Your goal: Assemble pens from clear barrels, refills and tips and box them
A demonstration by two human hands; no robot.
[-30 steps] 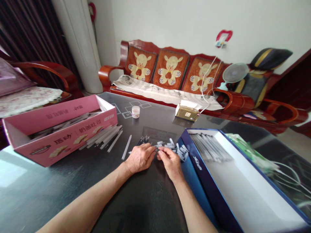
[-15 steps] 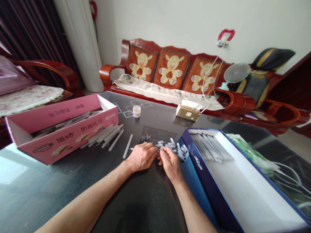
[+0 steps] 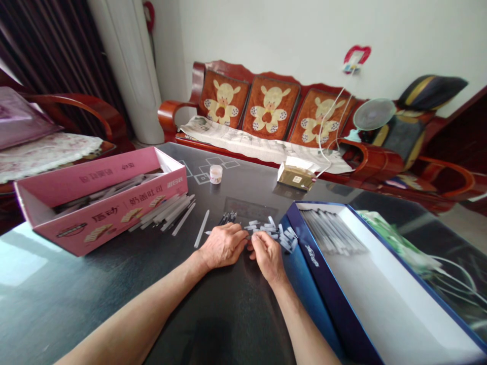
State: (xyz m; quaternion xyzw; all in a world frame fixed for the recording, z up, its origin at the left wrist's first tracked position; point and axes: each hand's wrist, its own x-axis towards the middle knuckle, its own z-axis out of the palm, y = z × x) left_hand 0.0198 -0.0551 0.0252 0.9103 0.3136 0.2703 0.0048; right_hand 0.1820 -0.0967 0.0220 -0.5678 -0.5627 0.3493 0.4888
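Observation:
My left hand [image 3: 224, 246] is closed, palm down, over the dark table; a thin pale end of a pen [image 3: 207, 232] sticks out at its left side. My right hand [image 3: 267, 255] pinches thumb against index finger close to the left fingertips. What lies in that pinch is small and mostly hidden. Just beyond the hands are loose whitish pen caps [image 3: 268, 228] in a pile and a bunch of dark-tipped pen parts [image 3: 228, 218]. One white pen barrel [image 3: 201, 228] lies alone to the left, and several more barrels [image 3: 169, 213] lean by the pink box.
A pink box [image 3: 110, 213] with more barrels stands left. On the right, a blue box [image 3: 384, 294] holds a row of pens [image 3: 333, 230]. Farther back are a small jar [image 3: 215, 175] and a tissue pack [image 3: 294, 177]. A green plastic bag [image 3: 397, 238] and white cables lie far right.
Both hands stay together at the same spot, with only slight finger movement. The pale pen end by the left hand has tipped up a little. The view has shifted slightly.

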